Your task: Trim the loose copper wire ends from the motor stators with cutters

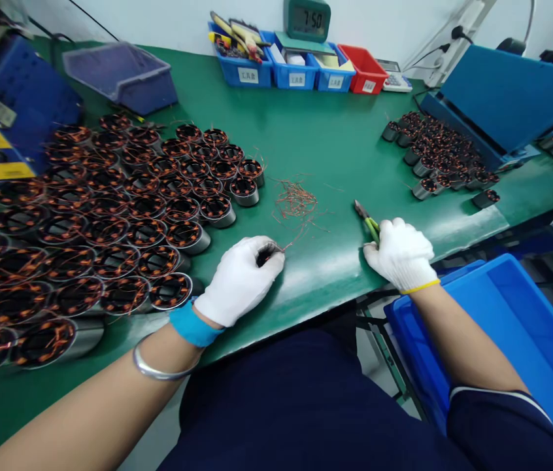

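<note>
Green bench point(251, 121): we find it carrying all the work; its surface looks smooth, so we judge that a loose part knocked by a sleeve could slide towards the near edge.
Wound cores point(146, 232): we note them packed in rows on the left, many touching, with copper ends standing up. The left forearm passes close by; a cuff or bracelet could, in our judgement, snag a wire or tip a core.
Blue tray point(516, 314): it sits below the bench at near right, beside the right forearm.
Smaller cores point(443, 154): we see these clustered at far right, well apart from both hands.
Left hand point(242, 281): gloved, at near centre, fingers curled closed around one small part. Too tight a pinch could bend its windings.
Right hand point(399, 255): gloved, at near right, closed round a tool's handles.
Green-handled cutters point(367, 221): the nose points far left; we cannot tell whether the blades are parted. A careless bite could nick good wire or catch the glove.
Wire offcuts point(296, 199): heaped just beyond the left hand; scraps could stray into a core.
Held core point(265, 255): between the left fingers and thumb, mostly hidden; we cannot judge its windings.
</note>
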### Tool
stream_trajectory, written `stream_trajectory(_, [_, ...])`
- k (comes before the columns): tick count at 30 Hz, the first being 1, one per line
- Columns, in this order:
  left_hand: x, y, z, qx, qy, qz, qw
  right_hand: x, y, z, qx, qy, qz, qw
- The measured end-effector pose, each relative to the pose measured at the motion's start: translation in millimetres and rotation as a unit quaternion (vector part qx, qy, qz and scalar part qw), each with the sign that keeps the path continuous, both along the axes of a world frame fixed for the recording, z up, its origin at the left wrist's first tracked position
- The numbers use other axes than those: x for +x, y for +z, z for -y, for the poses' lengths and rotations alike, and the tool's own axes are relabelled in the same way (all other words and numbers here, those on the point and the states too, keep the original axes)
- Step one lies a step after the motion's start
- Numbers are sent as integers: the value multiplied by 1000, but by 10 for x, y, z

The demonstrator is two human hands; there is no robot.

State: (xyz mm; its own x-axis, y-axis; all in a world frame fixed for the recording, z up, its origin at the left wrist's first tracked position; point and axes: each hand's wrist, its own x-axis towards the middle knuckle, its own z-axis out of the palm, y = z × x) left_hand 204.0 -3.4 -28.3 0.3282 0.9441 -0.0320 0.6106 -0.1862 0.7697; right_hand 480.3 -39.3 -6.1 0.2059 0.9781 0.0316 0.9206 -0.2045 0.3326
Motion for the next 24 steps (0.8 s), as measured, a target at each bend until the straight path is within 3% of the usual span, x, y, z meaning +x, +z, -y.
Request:
stream_trajectory(3, [9,-27,6,14,0,9,1000,49,-158,-42,62,26,-57,996])
stream_trajectory(8, [11,-23,1,22,-2,22,1000,217,-228,-105,65,122,-147,979])
stream_trajectory(13, [20,-12,1,21,-2,33,999,203,-187,-167,47,89,-134,986])
stream_trajectory(17, [24,-4,7,5,-1,38,999,284,-116,-228,70,58,-284,954])
stream_trajectory(19, [20,-5,6,1,-1,47,999,312,-41,-234,51,49,-451,890])
stream_trajectory(22, [17,-13,3,-15,0,75,997,193,98,-146,-45,42,-697,715])
stream_trajectory(24, [21,-15,2,-31,4,99,995,10,170,-32,-137,20,-776,616])
